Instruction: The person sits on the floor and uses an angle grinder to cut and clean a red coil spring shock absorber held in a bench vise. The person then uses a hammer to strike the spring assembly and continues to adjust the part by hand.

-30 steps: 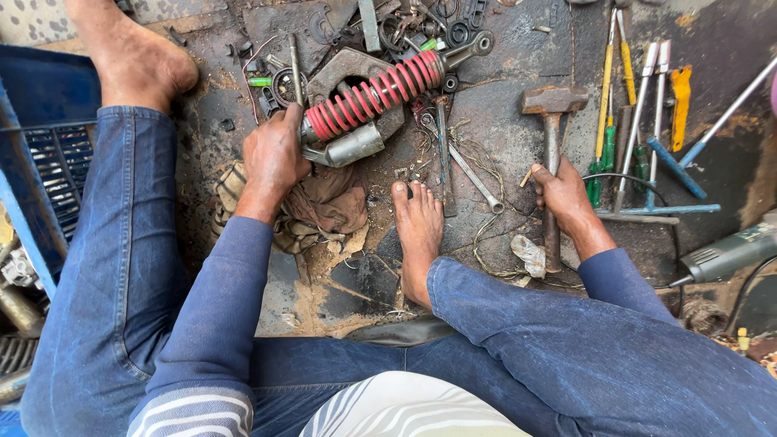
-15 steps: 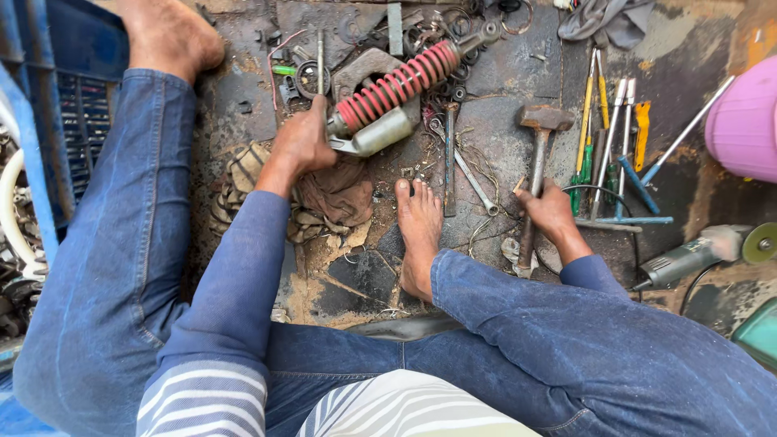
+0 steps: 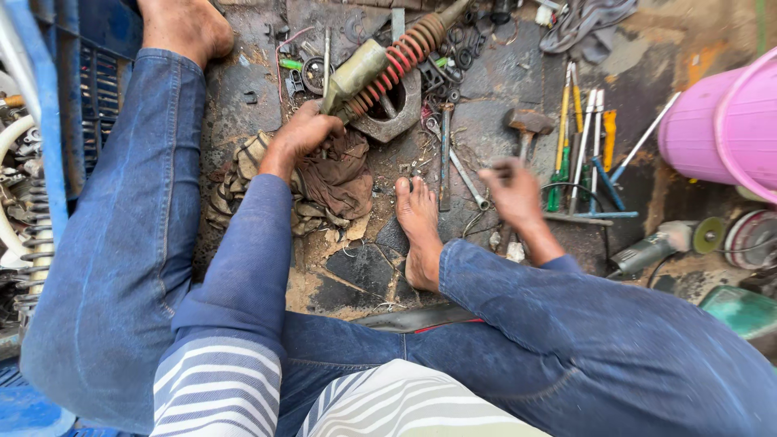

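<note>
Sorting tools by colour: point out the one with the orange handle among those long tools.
The flat orange-handled tool, at the right of the row lying right of the hammer. Its neighbours have yellow, green or blue handles or bare metal.

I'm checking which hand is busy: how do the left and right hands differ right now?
The left hand grips the lower end of the shock absorber, tilted over a metal ring; the right hand closes on the hammer handle. The left looks sharp, the right blurred. Both are bare and grimy.
</note>
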